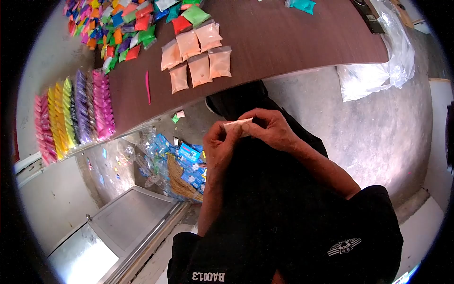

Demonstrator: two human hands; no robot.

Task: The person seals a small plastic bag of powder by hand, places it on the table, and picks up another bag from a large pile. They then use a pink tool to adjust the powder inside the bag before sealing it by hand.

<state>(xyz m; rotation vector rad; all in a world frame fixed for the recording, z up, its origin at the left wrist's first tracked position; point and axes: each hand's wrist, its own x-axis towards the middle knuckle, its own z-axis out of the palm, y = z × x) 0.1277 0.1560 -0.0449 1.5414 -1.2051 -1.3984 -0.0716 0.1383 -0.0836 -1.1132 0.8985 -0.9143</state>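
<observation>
A small pale peach packet (pixel 238 124) is held between my two hands, above my lap and in front of the table's near edge. My left hand (pixel 220 141) pinches its left end, and my right hand (pixel 268 127) grips the right end with thumb and fingers. Both hands are closed on it, and the fingers cover much of it. On the brown table (pixel 283 42), several peach packets (pixel 199 69) lie in two rows beyond my hands. A pink stick-like tool (pixel 148 87) lies to their left.
Rows of coloured packets (pixel 75 111) line the table's left end. Behind them is a heap of mixed packets (pixel 127 31). A clear plastic bag (pixel 364 78) hangs off the right edge. Blue wrappers (pixel 191 165) and a straw broom (pixel 178 180) lie below on the left.
</observation>
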